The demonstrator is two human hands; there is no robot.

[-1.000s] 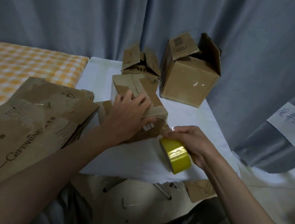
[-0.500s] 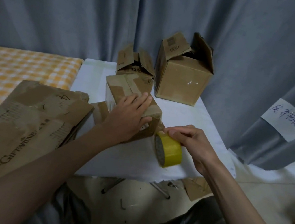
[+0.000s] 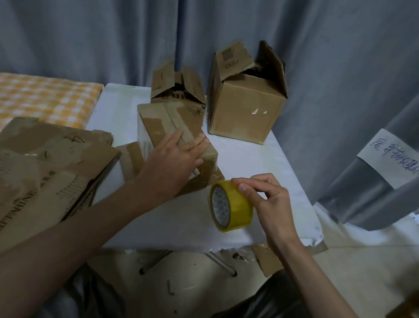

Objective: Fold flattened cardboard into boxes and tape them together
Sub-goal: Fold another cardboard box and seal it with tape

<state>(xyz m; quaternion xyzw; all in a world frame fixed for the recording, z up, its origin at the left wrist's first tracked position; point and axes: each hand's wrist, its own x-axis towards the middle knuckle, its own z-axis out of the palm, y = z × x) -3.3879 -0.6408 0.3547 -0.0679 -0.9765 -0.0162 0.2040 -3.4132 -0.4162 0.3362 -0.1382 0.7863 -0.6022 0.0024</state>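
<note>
Fingers: left hand (image 3: 175, 162) laid flat, fingers straight and spread, pressing the top of the small closed box (image 3: 169, 131); right hand (image 3: 264, 201) with fingertips and thumb pinching the rim of the yellow tape roll (image 3: 230, 210), roll held off the table just beside the box's near corner, at 4 o'clock from it. Item, 9 o'clock: stack of flattened cardboard (image 3: 26, 173), printed lettering, lying partly over an orange checked cloth (image 3: 23, 95). Item, centre: white table (image 3: 270, 162) bearing the small closed box, brown tape strips across its top. Item, 12 o'clock of that box: a smaller box (image 3: 178, 87), flaps up, touching it from behind. Item, 1 o'clock: larger box (image 3: 245, 104), flaps open, upright near the table's far edge. Item, 3 o'clock: handwritten paper label (image 3: 397, 158) fixed to grey curtain (image 3: 350, 70). Item, 5 o'clock: wooden object (image 3: 413, 311) on the floor, kind unclear.
</note>
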